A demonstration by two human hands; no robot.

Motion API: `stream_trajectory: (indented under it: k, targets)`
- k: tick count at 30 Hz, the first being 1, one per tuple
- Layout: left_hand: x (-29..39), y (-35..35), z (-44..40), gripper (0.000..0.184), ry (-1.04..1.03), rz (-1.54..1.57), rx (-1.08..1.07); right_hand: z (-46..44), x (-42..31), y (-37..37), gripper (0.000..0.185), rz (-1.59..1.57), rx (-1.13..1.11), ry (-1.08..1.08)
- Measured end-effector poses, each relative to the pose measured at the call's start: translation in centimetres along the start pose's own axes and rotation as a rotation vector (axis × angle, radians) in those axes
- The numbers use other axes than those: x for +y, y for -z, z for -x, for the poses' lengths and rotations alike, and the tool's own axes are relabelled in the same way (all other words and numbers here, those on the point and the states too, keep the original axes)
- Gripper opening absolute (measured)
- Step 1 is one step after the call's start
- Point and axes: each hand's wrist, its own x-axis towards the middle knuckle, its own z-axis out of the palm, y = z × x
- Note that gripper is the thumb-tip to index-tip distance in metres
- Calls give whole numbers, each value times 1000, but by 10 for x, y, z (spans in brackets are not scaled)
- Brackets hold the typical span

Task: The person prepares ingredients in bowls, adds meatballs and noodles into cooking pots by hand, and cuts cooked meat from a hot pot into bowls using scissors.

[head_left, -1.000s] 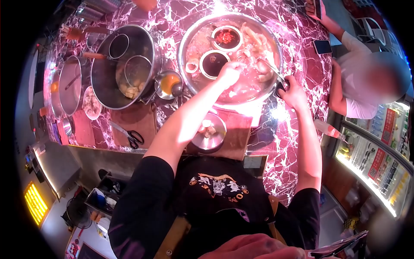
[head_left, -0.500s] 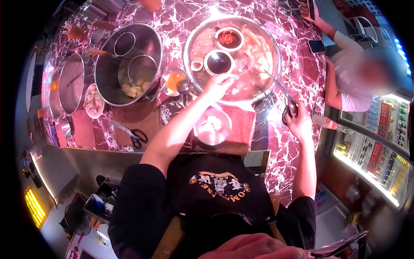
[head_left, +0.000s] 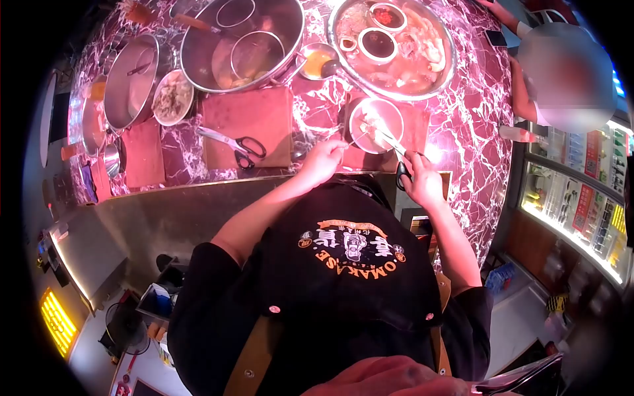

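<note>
My left hand (head_left: pixel 323 161) is closed in a pinch on a thin, pick-like utensil (head_left: pixel 354 141), its tip over the near left of a small round bowl (head_left: pixel 352 123). My right hand (head_left: pixel 424 181) grips scissors (head_left: pixel 399 153) with black handles; the blades point into the same bowl. Pale food pieces (head_left: pixel 374 124) lie in it under strong glare, so I cannot tell whether the blades touch them. Beneath the bowl is a reddish-brown board (head_left: pixel 415 122). Behind stands a wide metal basin (head_left: pixel 411 98) of food in reddish liquid, with a dark sauce bowl (head_left: pixel 379 44) and a red-topped bowl (head_left: pixel 387 16).
At left stand a big pot (head_left: pixel 189 63) with strainers, another metal pot (head_left: pixel 117 99) and a bowl of pale food (head_left: pixel 173 98). A second pair of scissors (head_left: pixel 232 144) lies on a board (head_left: pixel 244 109). A person (head_left: pixel 561 76) sits across the counter, near a phone (head_left: pixel 495 38) and bottle (head_left: pixel 518 134).
Both hands have come back from the large basin to the small bowl, bringing the pick-like utensil and scissors. The view has shifted, so the counter appears higher.
</note>
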Motion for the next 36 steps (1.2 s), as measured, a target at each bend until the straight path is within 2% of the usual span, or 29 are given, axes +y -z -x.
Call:
stream_trajectory:
  k: [3,5,6,9,11,12,14,15,17,20,24,26,29,30,33,36]
  targets:
    - [-18,6,0,24,-75,-136,56,13,4,-20,46,-6,-46,-66]
    - [-33,5,-2,24,-215,-150,75,20,1,-20,44,2,-80,-119]
    - [-39,3,-3,24,-222,-147,72,26,-1,-19,44,-5,-63,-142]
    - [-22,5,5,23,-273,-191,74,39,-8,-7,45,-19,-12,-158]
    - [3,14,19,21,-253,-419,78,45,-28,17,49,-53,-45,-309]
    - [2,15,20,21,-257,-421,76,45,-30,22,54,-37,-61,-339]
    - [-1,19,23,19,-522,-519,217,40,-37,28,55,-43,-102,-368]
    - [-3,21,23,19,-528,-522,208,35,-37,29,55,-45,-148,-391]
    - [-2,25,23,19,-719,-672,223,28,-31,23,55,-99,-152,-394]
    - [-3,30,20,22,-821,-779,185,15,-23,12,53,-288,-162,-336]
    - [-3,33,18,26,-873,-806,202,8,-24,12,53,-181,-167,-362]
    - [-1,35,16,27,-943,-784,235,5,-11,8,51,-240,-181,-276]
    - [-6,36,9,29,-930,-854,232,-1,0,16,50,-231,-278,-281]
    - [-9,36,8,29,-926,-854,232,0,1,22,48,-327,-303,-298]
    - [-10,38,7,30,-877,-864,227,9,13,33,48,-292,-281,-353]
    - [-5,40,10,30,-931,-839,294,15,-18,57,49,-197,-247,-330]
